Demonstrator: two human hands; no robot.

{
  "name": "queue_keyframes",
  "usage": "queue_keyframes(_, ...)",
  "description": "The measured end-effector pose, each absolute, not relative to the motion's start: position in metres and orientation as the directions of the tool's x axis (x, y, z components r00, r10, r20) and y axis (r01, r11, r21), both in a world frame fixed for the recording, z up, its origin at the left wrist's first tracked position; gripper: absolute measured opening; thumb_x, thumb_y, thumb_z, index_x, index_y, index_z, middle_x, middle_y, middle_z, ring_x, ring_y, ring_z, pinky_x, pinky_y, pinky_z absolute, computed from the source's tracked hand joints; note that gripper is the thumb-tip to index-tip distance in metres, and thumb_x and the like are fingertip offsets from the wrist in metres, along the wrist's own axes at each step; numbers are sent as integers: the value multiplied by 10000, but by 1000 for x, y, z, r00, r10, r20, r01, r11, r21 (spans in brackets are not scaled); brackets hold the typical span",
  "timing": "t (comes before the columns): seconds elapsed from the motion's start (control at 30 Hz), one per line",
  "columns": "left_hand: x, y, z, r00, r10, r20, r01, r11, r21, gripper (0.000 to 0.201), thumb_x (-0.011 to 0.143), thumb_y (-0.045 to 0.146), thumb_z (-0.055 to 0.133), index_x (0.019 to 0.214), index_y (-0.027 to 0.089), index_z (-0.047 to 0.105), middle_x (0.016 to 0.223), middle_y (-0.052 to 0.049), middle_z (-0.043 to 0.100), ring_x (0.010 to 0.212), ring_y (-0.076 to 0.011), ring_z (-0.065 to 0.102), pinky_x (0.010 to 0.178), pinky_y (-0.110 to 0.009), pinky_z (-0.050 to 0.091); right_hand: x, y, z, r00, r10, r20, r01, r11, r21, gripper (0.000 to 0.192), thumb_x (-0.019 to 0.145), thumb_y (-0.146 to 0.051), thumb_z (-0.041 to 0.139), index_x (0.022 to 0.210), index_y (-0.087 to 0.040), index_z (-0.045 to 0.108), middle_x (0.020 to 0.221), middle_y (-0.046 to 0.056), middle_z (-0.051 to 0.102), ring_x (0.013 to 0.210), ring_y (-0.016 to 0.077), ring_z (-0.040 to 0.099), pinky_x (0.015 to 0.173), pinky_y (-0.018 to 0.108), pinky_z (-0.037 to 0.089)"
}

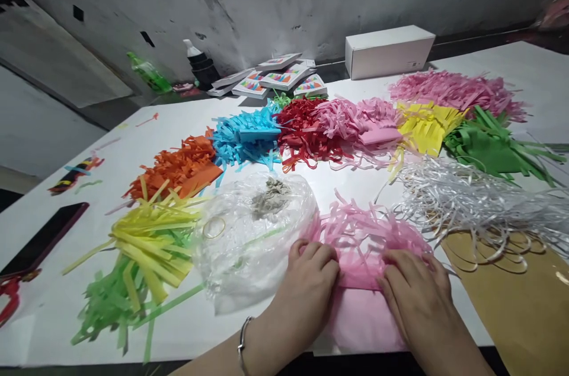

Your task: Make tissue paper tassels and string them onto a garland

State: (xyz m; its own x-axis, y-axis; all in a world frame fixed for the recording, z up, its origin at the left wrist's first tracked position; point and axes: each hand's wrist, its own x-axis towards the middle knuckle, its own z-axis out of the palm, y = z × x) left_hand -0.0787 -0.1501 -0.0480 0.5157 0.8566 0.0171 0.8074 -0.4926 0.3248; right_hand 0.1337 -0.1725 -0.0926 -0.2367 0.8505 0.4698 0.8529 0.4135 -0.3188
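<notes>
Pink tissue paper (pixel 364 319) with a fringe of cut strips lies at the table's front edge, its fringe pointing away from me. On its left side my left hand (pixel 313 281), with a silver bracelet at the wrist, has its fingers curled on the paper. My right hand (pixel 413 287) grips the right side, thumb and fingers closed on the same band. Between the hands runs a folded pink strip. Left of it sits a clear plastic bag (pixel 249 257) with a greyish clump (pixel 271 198) and a yellowish ring on it. The fingertips are partly hidden.
Fringed tassels in orange (pixel 186 165), blue (pixel 249 133), red (pixel 306 127), yellow (pixel 427 127) and green (pixel 484 145) lie in an arc. White string (pixel 480 204) covers brown paper (pixel 515 299) at right. A phone (pixel 42 239) is at left; a white box (pixel 386 53) stands behind.
</notes>
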Motion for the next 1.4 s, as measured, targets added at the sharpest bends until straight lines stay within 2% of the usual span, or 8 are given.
queue_keyframes(0.2,-71,-144,-45,427,904,-14,883,-414,222,172,930,156,526,834,173,668,963,-89,643,914,-267,546,908,-557,365,134,-155,-80,-265,887,378,937,329,-117,267,980,-279,509,741,-207,606,794,58,653,816,255,591,856,461,352)
queue_keyframes(0.3,-71,-142,-47,427,904,-5,881,-414,228,140,912,169,567,819,179,672,965,-80,643,914,-264,549,912,-545,374,133,-157,-77,-227,852,472,928,336,-161,196,970,-306,557,828,-198,638,934,75,689,914,255,621,948,487,341)
queue_keyframes(0.4,-71,-142,-51,427,904,28,876,-421,237,124,900,185,602,793,188,664,949,-62,642,909,-255,550,919,-525,378,132,-163,-80,-314,753,579,812,529,-247,117,966,-260,571,935,-205,670,1055,71,707,1051,243,619,1079,522,277)
queue_keyframes(0.53,-72,-145,-52,416,904,100,875,-428,227,82,902,154,592,853,188,649,976,-61,644,932,-257,551,951,-532,351,132,-167,-89,-424,695,581,719,648,-252,257,1003,-147,427,994,-175,682,926,54,724,1004,219,618,1092,511,270)
queue_keyframes(0.67,-73,-149,-51,476,843,251,810,-532,247,148,881,213,656,1024,190,625,1183,-84,632,1055,-286,526,999,-531,297,128,-165,-89,-395,728,560,729,619,-292,181,965,-140,500,906,-173,667,834,29,691,905,197,612,1044,473,311)
queue_keyframes(0.77,-74,-151,-54,569,764,303,738,-637,220,39,917,178,622,947,202,615,1080,-35,665,1008,-246,530,1022,-484,271,121,-166,-88,-356,752,556,741,589,-322,190,988,-197,484,920,-188,661,847,28,688,892,202,604,1043,481,301)
queue_keyframes(1.13,-87,-154,-65,576,801,163,766,-599,235,67,946,129,579,946,181,620,961,-30,670,909,-218,536,952,-441,319,139,-173,-95,-380,778,501,759,572,-312,296,994,-133,356,977,-203,643,982,62,692,1012,231,591,1076,513,260)
queue_keyframes(1.4,-75,-150,-53,415,909,26,888,-411,206,105,900,117,554,848,175,625,950,-72,633,898,-253,535,893,-504,357,129,-159,-81,-319,885,340,898,397,-192,276,980,-210,436,760,-214,603,790,55,609,833,255,554,937,509,336)
